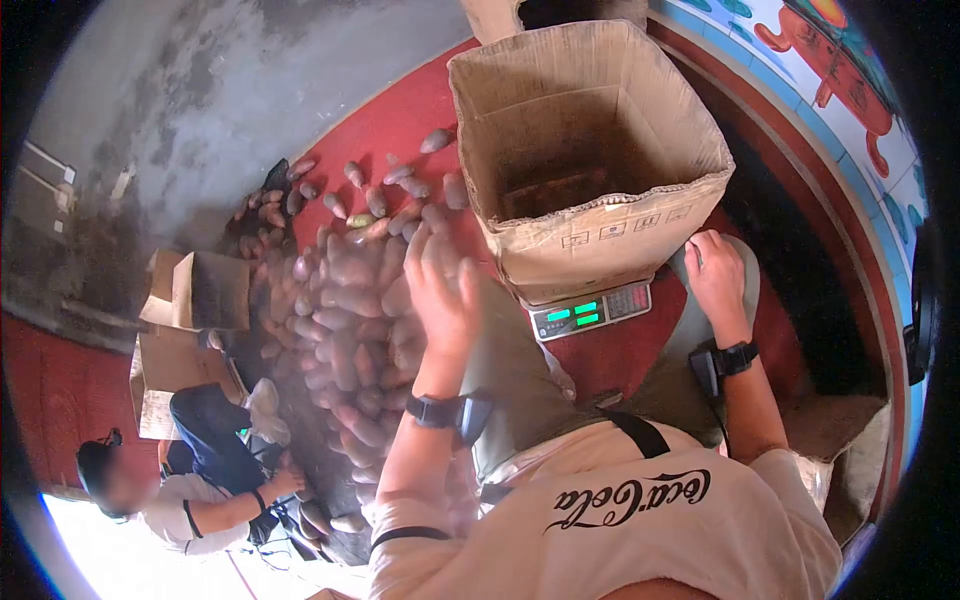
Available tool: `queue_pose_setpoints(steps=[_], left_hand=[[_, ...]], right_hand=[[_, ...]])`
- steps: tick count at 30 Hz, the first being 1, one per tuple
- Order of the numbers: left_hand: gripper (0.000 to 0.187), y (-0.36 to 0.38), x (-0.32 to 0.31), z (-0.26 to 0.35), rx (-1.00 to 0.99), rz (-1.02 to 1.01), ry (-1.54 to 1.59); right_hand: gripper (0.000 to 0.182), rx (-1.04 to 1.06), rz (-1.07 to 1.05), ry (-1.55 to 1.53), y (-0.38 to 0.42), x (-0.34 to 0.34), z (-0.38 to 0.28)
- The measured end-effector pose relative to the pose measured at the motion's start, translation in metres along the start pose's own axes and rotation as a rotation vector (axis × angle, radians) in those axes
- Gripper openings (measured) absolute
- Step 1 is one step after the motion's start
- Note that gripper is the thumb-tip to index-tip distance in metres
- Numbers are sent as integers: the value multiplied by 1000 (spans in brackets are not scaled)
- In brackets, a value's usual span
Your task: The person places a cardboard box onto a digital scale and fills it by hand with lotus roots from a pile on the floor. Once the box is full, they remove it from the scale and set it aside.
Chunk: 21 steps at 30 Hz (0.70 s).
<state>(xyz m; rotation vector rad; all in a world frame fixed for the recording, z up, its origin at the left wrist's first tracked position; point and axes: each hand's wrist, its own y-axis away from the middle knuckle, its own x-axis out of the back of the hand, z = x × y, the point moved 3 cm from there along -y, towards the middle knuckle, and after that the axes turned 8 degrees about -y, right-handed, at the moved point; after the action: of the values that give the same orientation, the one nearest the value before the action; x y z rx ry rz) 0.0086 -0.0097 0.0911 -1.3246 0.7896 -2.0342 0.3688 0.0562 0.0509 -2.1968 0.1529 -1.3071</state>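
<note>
A large open cardboard box (600,240) stands on a digital scale (590,311) with green lit displays. Inside the box it is dark, and its bottom is hard to make out. My left hand (440,290) is raised to the left of the box, fingers apart and a little blurred, over the edge of a big pile of sweet potatoes (345,370). Nothing shows in it. My right hand (716,268) is by my right knee, right of the box's lower corner, its fingers curled; whether they hold anything is hidden.
At the lower left another person (185,510) sits by the pile, one hand (288,476) near the sweet potatoes. Two open cardboard boxes (208,290) stand beside that person. A further box (495,15) is behind the large one. A painted wall (850,110) runs along the right.
</note>
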Motion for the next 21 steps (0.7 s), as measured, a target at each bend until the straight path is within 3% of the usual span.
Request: queue_pose_setpoints(steps=[2,6,8,11,17,21], left_hand=[[43,24,-4,-32,166,-65,-12],[30,80,-5,-101,280,-170,-164],[31,93,9,-100,454,-538,-400],[29,161,2,-158,604,-371,-247],[31,176,17,-148,720,-338,-166],[31,169,23,-144,696,-306,-158]], right_hand=[[10,2,-2,7,-1,-1,0],[10,-1,-12,29,0,-1,-2],[9,-2,-10,33,0,-1,-2],[9,3,-8,33,-1,-1,-2],[10,16,-29,55,-3,-4,-5],[9,26,-5,-7,-6,-6,-12]])
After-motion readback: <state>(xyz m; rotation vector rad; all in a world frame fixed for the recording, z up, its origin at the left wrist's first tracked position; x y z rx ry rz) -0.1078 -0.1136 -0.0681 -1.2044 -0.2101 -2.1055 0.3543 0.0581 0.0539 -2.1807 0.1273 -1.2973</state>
